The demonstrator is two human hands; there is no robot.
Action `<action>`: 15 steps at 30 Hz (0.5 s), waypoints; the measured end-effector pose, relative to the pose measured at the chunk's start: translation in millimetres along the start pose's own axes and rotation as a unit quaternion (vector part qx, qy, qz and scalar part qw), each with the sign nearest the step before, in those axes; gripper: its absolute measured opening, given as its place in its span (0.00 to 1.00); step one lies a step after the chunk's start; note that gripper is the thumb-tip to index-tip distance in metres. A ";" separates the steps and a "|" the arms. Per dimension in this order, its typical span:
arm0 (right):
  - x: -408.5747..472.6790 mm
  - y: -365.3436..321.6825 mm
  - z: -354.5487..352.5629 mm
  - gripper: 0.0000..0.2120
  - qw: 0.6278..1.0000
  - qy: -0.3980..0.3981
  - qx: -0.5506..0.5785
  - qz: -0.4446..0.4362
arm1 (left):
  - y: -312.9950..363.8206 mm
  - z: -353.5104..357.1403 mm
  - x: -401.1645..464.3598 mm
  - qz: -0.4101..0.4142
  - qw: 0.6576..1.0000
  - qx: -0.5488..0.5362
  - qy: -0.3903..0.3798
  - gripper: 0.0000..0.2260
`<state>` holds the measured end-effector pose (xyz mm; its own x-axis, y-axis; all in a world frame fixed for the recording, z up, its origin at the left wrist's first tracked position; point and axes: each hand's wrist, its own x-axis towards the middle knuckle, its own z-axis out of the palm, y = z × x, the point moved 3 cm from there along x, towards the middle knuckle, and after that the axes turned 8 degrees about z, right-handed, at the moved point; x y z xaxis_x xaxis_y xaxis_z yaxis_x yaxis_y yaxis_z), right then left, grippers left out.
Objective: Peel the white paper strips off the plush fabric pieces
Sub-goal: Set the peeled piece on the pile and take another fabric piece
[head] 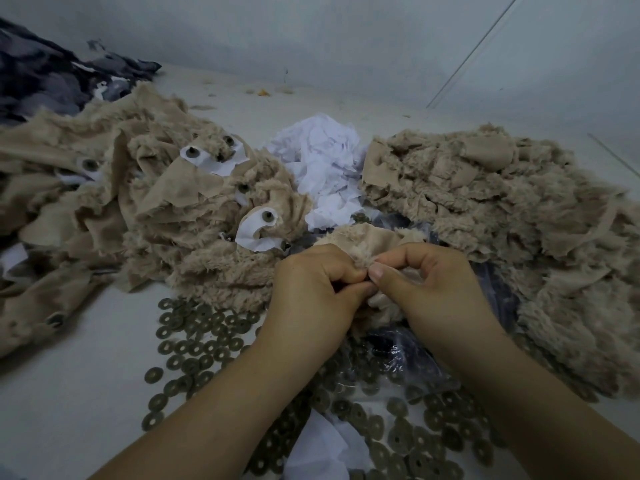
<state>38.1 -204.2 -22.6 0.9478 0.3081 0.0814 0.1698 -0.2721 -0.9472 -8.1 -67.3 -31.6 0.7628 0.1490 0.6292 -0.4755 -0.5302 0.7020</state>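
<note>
Hands met at near centre: left hand (313, 285) and right hand (426, 285) both pinched one plush piece (367, 242). Soft and limp, it probably needed holding close beside any strip; none showed there.

Both hands, left (311, 289) and right (429, 289), pinch one beige plush piece (367, 239); crumpled white paper (322, 161) lies at twelve o'clock.

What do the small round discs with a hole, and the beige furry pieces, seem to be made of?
The small round discs: probably dull bronze-coloured metal, though plastic is possible; they look flat, thin and matte. The beige furry pieces: plush fabric, long shaggy pile on one side, smooth woven-looking backing on the other.
</note>
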 end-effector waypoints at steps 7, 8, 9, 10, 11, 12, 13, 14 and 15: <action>2.3 -1.7 -2.6 0.08 0.997 0.061 -0.048 0.014 | -4.4 -3.3 -0.1 -0.037 0.999 -0.033 0.007 0.04; 2.4 -1.7 -2.6 0.07 0.997 0.060 -0.049 0.016 | -7.5 -3.6 -1.1 -0.070 0.996 -0.056 0.005 0.05; 2.4 -1.8 -2.9 0.06 0.997 0.062 -0.050 0.018 | -10.1 -3.7 -2.0 -0.104 0.991 -0.086 0.002 0.05; 2.6 -1.7 -3.2 0.05 0.996 0.065 -0.052 0.018 | -11.7 -3.8 -3.3 -0.131 0.985 -0.114 -0.002 0.05; 2.8 -1.7 -3.4 0.04 0.996 0.068 -0.052 0.018 | -12.6 -4.1 -4.2 -0.146 0.980 -0.134 -0.003 0.05; 2.8 -1.4 -3.5 0.04 0.996 0.070 -0.052 0.019 | -13.3 -4.4 -4.7 -0.154 0.977 -0.145 -0.002 0.05; 2.9 -0.9 -3.6 0.04 0.996 0.074 -0.052 0.022 | -14.1 -4.9 -5.0 -0.162 0.975 -0.154 0.002 0.06; 3.1 -0.1 -3.6 0.04 0.995 0.077 -0.052 0.027 | -15.0 -5.0 -5.5 -0.171 0.971 -0.166 0.006 0.07; 3.2 0.7 -3.6 0.04 0.995 0.080 -0.052 0.033 | -15.9 -4.7 -5.8 -0.184 0.966 -0.181 0.010 0.07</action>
<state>42.2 -206.7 -21.8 0.9873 0.1393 0.0759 0.1243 -0.3821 -0.9157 -7.0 -55.8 -44.9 0.9025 0.2906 0.3180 -0.2982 -0.1113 0.9480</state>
